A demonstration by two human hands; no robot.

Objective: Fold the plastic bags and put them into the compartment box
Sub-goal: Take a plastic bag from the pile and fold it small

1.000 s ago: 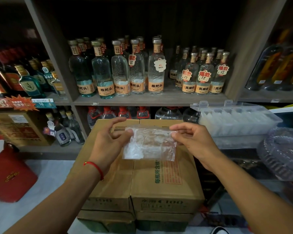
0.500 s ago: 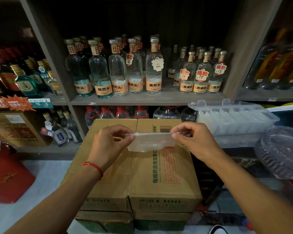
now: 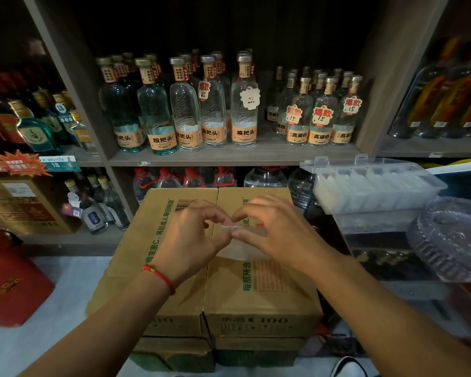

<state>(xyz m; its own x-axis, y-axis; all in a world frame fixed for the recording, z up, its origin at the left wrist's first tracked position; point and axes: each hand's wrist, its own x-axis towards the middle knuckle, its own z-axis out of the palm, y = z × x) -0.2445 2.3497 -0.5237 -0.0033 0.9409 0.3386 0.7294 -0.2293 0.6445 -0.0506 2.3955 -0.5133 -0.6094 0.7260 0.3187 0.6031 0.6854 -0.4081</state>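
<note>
Mid-fold at frame centre: left hand and right hand pinched plastic bag together. Next, probably another crease, then compartment box, right of centre.

Dim light here, and a grey-brown wooden shelving unit fills the back wall, its upper board lined with clear liquor bottles wearing orange labels and shorter bottles with red price tags. Left bay, darker green and red bottles above a starburst price sign; below, stacked cardboard cartons stand on the pale floor. A red gift box sits at far left, amber-filled bottles at far right.
</note>
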